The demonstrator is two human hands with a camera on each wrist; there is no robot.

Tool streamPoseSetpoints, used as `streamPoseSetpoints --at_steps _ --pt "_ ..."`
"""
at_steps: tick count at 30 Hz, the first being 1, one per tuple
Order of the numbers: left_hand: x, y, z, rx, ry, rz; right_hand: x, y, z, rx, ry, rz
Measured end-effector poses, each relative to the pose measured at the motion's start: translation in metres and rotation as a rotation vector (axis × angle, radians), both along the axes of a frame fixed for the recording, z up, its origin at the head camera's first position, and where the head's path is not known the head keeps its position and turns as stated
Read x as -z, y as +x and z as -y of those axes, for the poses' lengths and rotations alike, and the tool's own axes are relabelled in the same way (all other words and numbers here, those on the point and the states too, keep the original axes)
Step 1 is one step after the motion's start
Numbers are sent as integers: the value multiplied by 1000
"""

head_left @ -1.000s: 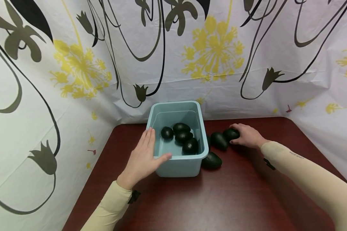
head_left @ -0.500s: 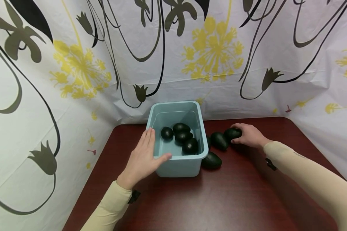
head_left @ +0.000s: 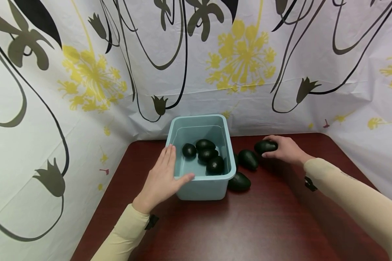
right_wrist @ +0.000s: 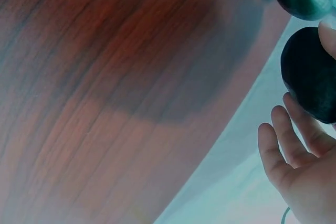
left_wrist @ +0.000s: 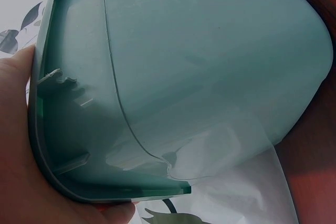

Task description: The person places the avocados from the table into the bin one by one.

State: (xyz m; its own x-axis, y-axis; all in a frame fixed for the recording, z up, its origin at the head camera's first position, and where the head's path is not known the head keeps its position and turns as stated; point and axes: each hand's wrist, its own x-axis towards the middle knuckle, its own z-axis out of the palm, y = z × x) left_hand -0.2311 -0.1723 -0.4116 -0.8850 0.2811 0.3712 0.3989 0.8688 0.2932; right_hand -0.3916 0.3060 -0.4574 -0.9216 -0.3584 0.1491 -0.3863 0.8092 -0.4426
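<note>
A pale blue plastic bin [head_left: 200,189] stands on the table with several dark green avocados [head_left: 207,155] inside. My left hand [head_left: 161,183] lies over its near left corner with straight fingers; in the left wrist view that hand [left_wrist: 13,150] lies along the rim, beside the bin's outer wall [left_wrist: 210,66]. To the right of the bin, my right hand [head_left: 288,149] pinches an avocado [head_left: 265,146] between thumb and fingers. The right wrist view shows the held avocado [right_wrist: 310,74] at the fingertips, with the other fingers [right_wrist: 286,142] spread below it.
Beside the bin's right wall lie a loose avocado [head_left: 248,160], another avocado [head_left: 239,182] nearer me, and one mostly hidden behind the bin. A patterned white curtain [head_left: 248,119] hangs behind and beside the dark red wooden table [head_left: 248,224].
My right hand has moved slightly to the right and away from me with the avocado, which now sits apart from the neighbouring one. The left hand and bin have kept their place.
</note>
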Motion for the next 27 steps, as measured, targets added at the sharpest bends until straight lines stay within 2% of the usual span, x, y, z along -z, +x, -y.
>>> streamPoseSetpoints --at_steps 7,14,21,27 --pt "0 1 0 3 1 3 -9 7 3 -9 -31 19" --pt "0 2 -1 -2 6 6 -22 11 5 -6 -64 -17" --pt "-2 2 -2 -6 1 1 -36 14 6 -1 -94 -8" --pt "-2 1 -2 -9 4 9 -47 17 8 -17 -112 -34"
